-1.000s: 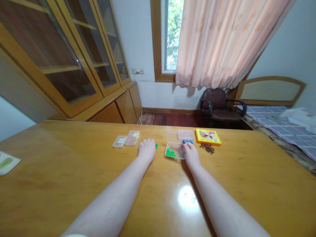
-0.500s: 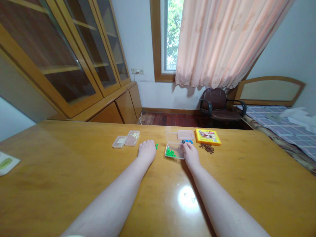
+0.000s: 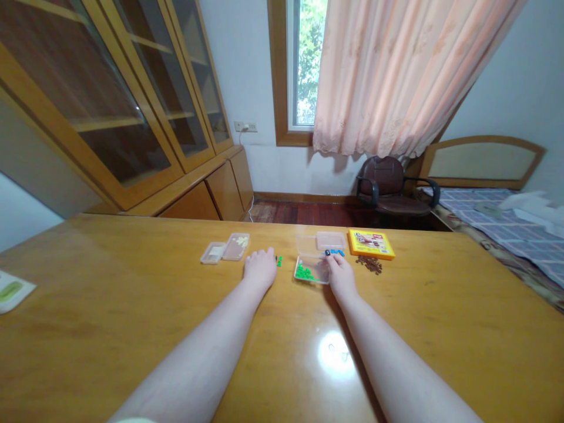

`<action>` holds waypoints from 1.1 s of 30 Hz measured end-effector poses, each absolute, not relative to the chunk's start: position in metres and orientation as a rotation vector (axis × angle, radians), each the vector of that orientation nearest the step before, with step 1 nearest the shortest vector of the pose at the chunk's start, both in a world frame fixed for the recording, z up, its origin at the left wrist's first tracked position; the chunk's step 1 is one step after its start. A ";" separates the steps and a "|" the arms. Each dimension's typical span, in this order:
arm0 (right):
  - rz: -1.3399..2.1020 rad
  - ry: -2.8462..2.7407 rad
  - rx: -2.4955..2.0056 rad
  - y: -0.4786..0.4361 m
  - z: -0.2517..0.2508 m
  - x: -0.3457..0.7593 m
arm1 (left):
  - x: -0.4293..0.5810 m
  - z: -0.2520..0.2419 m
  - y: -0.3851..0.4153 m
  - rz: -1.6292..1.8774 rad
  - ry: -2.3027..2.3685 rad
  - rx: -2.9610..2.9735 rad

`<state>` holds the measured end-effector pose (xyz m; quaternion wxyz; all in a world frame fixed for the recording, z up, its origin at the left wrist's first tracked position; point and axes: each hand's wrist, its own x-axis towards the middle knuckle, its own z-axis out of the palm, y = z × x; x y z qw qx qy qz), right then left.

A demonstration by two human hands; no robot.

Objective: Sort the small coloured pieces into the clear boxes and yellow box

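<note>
My left hand [image 3: 259, 269] rests on the table with its fingers curled down. A tiny dark bit [image 3: 276, 258] shows at its fingertips, beside a few small green pieces [image 3: 279, 261]. What those fingers hold is mostly hidden. At the right edge of an open clear plastic box [image 3: 324, 276] is my right hand [image 3: 341, 277], its thumb and finger pinched at a small shiny dark piece [image 3: 328, 252]. Loose green pieces [image 3: 304, 272] lie in the left part of that box. Small blue pieces [image 3: 338, 252] lie just beyond my right fingers.
Behind the blue pieces is another clear container [image 3: 331, 239]. A yellow box [image 3: 371, 244] and a heap of brown pieces [image 3: 369, 264] lie to the right. Left of my left hand stands an open clear case [image 3: 237, 247] with cream pieces. A white-and-green packet [image 3: 15, 292] sits far left.
My left hand has shifted slightly left, away from the green pieces, and a dark bit now shows at its fingertips. My right hand has not visibly moved.
</note>
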<state>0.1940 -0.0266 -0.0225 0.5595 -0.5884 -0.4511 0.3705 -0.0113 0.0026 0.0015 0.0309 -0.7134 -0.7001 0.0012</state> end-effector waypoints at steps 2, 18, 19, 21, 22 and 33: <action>0.890 -1.058 -1.380 -0.026 -0.024 0.194 | -0.013 0.003 0.003 0.030 -2.135 -2.241; 0.878 -1.064 -1.389 -0.026 -0.025 0.194 | -0.012 0.006 0.004 0.027 -2.119 -2.287; 0.867 -1.071 -1.386 -0.026 -0.025 0.194 | -0.012 0.006 0.004 0.029 -2.122 -2.286; 0.855 -1.075 -1.383 -0.026 -0.024 0.195 | -0.011 0.007 0.003 0.039 -2.137 -2.277; 0.858 -1.074 -1.383 -0.026 -0.024 0.195 | -0.010 0.007 0.003 0.045 -2.144 -2.269; 0.891 -1.042 -1.382 -0.024 -0.027 0.194 | 0.007 0.029 -0.011 -0.277 -1.826 -2.484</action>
